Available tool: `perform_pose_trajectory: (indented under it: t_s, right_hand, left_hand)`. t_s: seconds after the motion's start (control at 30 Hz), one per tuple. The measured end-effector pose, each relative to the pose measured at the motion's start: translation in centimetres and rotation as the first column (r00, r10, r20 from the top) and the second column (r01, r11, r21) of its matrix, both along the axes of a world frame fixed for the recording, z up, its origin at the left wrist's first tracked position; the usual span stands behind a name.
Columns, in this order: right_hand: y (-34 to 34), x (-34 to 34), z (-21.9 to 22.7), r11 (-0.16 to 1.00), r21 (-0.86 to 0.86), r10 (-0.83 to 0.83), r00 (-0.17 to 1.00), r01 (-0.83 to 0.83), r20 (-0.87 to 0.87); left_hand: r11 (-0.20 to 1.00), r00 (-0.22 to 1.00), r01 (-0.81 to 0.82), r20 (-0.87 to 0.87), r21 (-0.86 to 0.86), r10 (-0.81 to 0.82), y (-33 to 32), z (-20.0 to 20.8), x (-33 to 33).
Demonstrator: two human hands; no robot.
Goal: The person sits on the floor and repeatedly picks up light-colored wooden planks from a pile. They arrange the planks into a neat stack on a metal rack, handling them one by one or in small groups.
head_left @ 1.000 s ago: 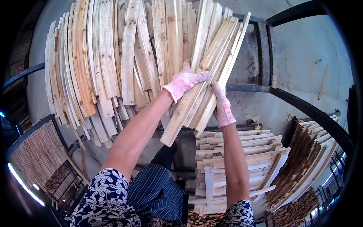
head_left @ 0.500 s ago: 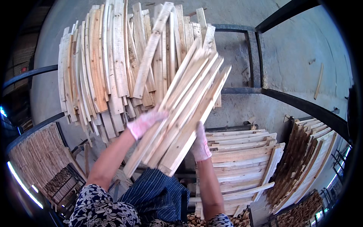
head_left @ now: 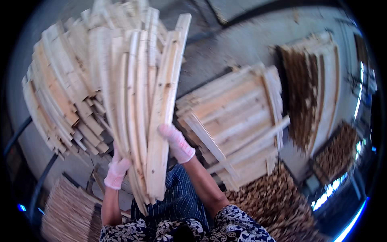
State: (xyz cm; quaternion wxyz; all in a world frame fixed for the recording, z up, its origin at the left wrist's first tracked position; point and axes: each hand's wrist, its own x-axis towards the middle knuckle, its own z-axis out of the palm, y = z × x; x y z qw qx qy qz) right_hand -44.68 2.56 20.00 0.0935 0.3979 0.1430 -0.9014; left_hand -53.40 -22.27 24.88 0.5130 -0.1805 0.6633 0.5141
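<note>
Between my two gloved hands I carry a bundle of long, pale wooden boards, standing roughly lengthwise away from me. My left hand, in a pinkish-white knit glove, grips the bundle's left side near its close end; part of its fingers is behind the boards. On the right side, my right hand in a matching glove presses around the outermost wide board, thumb on its face. Beyond and left of the bundle lies a large pile of loose boards, partly covered by what I hold.
At right is a neat stack of boards with a few slats lying across it. Farther right stands another tall stack. Below are stacks seen end-on, and at lower left another wood stack. Dark metal bars run at the left.
My view has turned to the right, so the piles shift and tilt in the picture. The held bundle has swung from slanting right to nearly upright, still between both hands.
</note>
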Motion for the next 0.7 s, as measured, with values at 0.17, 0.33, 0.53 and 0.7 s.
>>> perform_pose_trajectory:
  t_s: [0.17, 0.33, 0.53, 0.7]
  right_hand:
    - [-0.1, 12.1, 6.1, 0.985, 0.104, -0.15, 0.984, 0.141, 0.093]
    - [1.1, 20.6, 8.3, 0.784, 0.373, -0.587, 0.789, 0.497, 0.182]
    - [6.0, 28.1, 0.2, 0.612, 0.573, -0.763, 0.597, 0.545, 0.248]
    - [4.0, 34.0, -3.8, 0.721, 0.692, -0.546, 0.586, -0.034, 0.598]
  left_hand:
    - [0.874, 0.88, 0.473, -0.091, 0.106, -0.465, 3.3, 4.2, 2.9]
    - [0.585, 0.606, 0.788, -0.079, 0.191, -0.791, 15.7, 4.4, 5.2]
    - [0.346, 0.34, 0.938, -0.31, 0.038, -0.888, 26.6, -4.8, 15.0]
    - [0.214, 0.032, 0.898, -0.429, -0.384, -0.903, 28.3, -8.4, 19.8]
